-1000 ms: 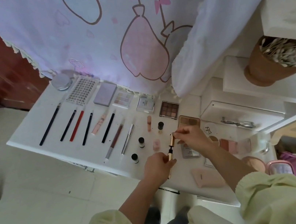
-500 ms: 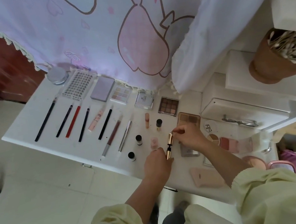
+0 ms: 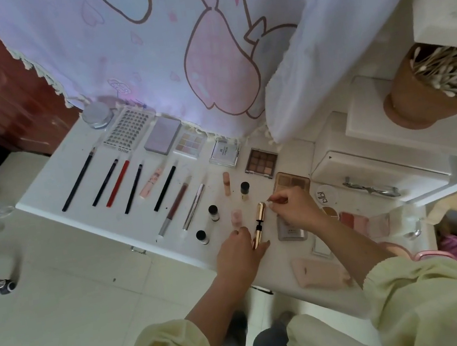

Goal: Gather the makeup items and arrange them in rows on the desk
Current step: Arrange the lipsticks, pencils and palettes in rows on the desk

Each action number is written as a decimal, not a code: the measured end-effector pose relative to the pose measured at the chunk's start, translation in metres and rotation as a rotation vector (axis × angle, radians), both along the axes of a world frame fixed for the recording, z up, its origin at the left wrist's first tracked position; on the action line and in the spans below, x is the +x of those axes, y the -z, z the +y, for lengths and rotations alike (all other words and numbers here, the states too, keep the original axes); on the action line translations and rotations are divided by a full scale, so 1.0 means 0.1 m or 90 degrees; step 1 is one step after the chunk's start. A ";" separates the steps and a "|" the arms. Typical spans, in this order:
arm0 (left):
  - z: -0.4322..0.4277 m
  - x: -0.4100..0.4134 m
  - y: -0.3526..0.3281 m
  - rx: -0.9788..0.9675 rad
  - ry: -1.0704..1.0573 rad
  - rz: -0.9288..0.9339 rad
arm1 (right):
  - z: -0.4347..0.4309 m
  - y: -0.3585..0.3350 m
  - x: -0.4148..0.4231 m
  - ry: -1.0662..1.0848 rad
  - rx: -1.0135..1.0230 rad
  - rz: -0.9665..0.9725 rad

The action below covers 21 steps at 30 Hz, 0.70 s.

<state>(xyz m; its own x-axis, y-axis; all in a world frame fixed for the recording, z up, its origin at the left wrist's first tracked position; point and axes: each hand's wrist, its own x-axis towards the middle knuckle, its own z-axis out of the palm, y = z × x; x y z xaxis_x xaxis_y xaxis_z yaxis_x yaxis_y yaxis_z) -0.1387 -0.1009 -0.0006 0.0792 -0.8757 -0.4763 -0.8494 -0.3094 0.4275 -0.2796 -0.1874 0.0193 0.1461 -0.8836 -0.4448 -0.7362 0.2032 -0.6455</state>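
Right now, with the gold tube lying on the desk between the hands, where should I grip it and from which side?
Pinch the gold tube across its far gold half, coming down from above: it lies flat, pointing away, round and narrow. The left hand is at its near end, and the pink bottle crowds its left.

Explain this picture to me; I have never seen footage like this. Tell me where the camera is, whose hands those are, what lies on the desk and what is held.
There is no machine. The one camera sits on a person's head and looks down, so both hands are that person's own. On the white desk lie a row of pencils and wands, flat palettes behind them, and some small dark-capped bottles nearer. The left hand pinches the near end of a gold tube beside the bottles. The right hand has its fingers curled by the far end; whether they touch it I cannot tell.
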 end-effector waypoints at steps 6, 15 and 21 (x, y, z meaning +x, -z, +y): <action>0.13 0.03 -0.11 -0.111 0.079 -0.032 | 0.04 -0.17 -0.25 -0.005 -0.046 0.019; -0.13 -0.42 -0.10 -0.173 0.267 -0.091 | 0.32 -0.21 -0.44 -0.073 0.036 0.254; -0.33 -0.56 -0.05 -0.130 0.356 -0.192 | 0.36 -0.17 -0.46 0.002 0.112 0.218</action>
<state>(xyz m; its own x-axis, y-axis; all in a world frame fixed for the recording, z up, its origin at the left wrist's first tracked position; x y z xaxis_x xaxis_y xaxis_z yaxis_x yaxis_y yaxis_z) -0.1944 -0.1335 0.0047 -0.3097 -0.8934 -0.3253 -0.9498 0.2749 0.1492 -0.3259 -0.1510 0.0358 -0.0400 -0.7893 -0.6127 -0.9027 0.2915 -0.3166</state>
